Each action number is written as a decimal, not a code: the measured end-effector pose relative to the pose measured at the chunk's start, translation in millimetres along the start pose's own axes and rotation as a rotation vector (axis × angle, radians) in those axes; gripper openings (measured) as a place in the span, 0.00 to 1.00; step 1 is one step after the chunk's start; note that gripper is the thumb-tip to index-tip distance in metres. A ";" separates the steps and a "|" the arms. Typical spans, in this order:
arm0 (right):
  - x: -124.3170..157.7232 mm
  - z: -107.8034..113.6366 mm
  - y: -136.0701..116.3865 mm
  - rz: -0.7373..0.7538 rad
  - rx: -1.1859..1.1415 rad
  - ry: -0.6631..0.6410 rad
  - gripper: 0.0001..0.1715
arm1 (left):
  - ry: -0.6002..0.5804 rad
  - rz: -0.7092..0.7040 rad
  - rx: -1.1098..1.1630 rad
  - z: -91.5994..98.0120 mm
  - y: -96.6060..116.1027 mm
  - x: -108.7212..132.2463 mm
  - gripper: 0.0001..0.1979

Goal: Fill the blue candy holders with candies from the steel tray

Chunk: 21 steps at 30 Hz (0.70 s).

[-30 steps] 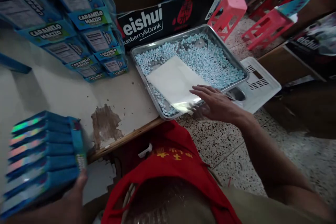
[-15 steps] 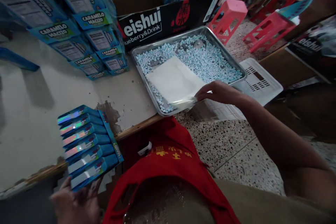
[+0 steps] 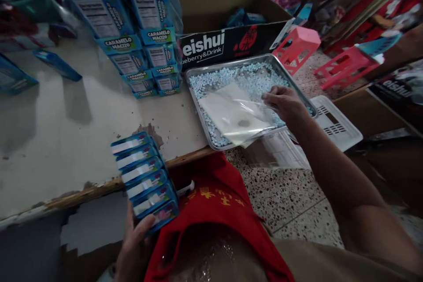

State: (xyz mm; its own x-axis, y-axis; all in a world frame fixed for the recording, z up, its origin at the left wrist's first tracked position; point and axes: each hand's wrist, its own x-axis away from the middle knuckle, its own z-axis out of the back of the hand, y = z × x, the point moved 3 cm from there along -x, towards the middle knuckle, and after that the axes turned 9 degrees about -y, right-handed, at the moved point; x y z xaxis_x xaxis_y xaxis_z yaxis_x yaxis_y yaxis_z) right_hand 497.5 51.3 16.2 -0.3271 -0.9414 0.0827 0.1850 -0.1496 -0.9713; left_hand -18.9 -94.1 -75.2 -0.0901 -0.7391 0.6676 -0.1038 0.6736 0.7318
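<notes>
My left hand (image 3: 135,242) is closed around the lower end of a row of blue candy boxes (image 3: 145,180) with pale labels, held tilted just off the table's front edge. My right hand (image 3: 284,101) pinches the edge of a clear plastic bag (image 3: 254,108) and lifts it, see-through, above a metal tray (image 3: 198,116). A white, flat stack of sheets or bags (image 3: 221,105) lies in the tray on many small pale-blue pieces (image 3: 211,80). Whether the lifted bag has fully left the stack, I cannot tell.
Stacked blue "Caramelo Macizo" display boxes (image 3: 148,53) in clear wrap stand on the worn table (image 3: 109,110). Behind the tray is an open black carton (image 3: 231,44). Two pink stools (image 3: 299,46) and a white plastic basket (image 3: 343,123) are to the right. A red apron (image 3: 218,194) covers my lap.
My right hand has moved up and right from the stack's near corner, raising the clear plastic bag. My left hand has brought the boxes nearer my body, its thumb now over their lower end.
</notes>
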 end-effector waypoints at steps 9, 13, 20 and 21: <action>-13.9 -44.6 -70.7 0.402 0.300 0.313 0.35 | -0.247 -0.057 0.306 -43.5 0.6 -6.6 0.61; 18.3 -99.0 -126.1 0.651 0.395 0.236 0.31 | -0.439 -0.114 0.290 -30.7 -5.9 -16.0 0.74; 17.5 -277.4 -117.1 0.709 0.888 -0.498 0.09 | -0.555 -0.242 -0.288 25.1 55.8 -12.6 0.35; 11.1 -301.6 -107.6 0.690 0.966 -0.582 0.06 | -0.488 -0.289 -0.402 32.3 71.0 -15.5 0.27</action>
State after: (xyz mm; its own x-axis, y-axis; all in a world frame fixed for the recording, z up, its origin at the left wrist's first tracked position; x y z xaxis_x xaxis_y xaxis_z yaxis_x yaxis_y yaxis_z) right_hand 194.5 148.2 54.4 0.4984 -0.8659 -0.0432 0.8131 0.4842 -0.3232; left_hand -56.9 -34.9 -38.0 -0.5593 -0.7423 0.3691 0.1758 0.3289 0.9279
